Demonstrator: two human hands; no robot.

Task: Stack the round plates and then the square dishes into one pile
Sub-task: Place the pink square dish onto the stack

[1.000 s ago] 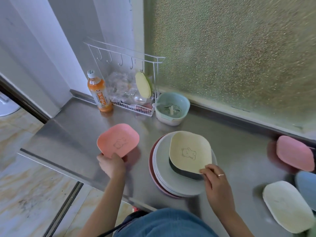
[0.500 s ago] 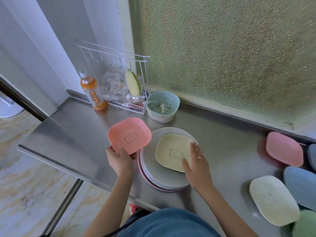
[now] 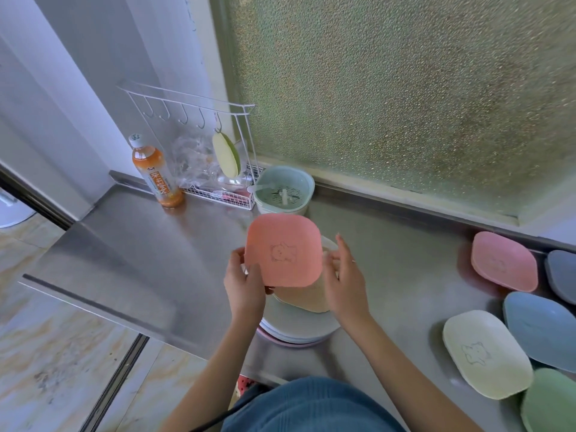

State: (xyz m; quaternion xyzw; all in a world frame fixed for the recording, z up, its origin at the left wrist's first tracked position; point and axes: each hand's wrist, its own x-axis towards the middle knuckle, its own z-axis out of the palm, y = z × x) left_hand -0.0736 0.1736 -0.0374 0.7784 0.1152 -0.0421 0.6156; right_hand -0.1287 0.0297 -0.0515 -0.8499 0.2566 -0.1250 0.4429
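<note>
Two hands noted: our left hand (image 3: 244, 288) pinches the pink square dish (image 3: 283, 254) at its edge, grip closed; our right hand (image 3: 344, 282) touches the opposite edge, fingers straight. Dish held above the stack of round plates (image 3: 299, 330), over the cream square dish (image 3: 304, 299) lying on it.

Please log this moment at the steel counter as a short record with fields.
held dish: pink square dish, above the pile
left hand: grips its left edge
right hand: open at its right edge
pile: cream square dish on round plates
waiting, right: pink, cream, blue dishes
surface: steel counter
</note>
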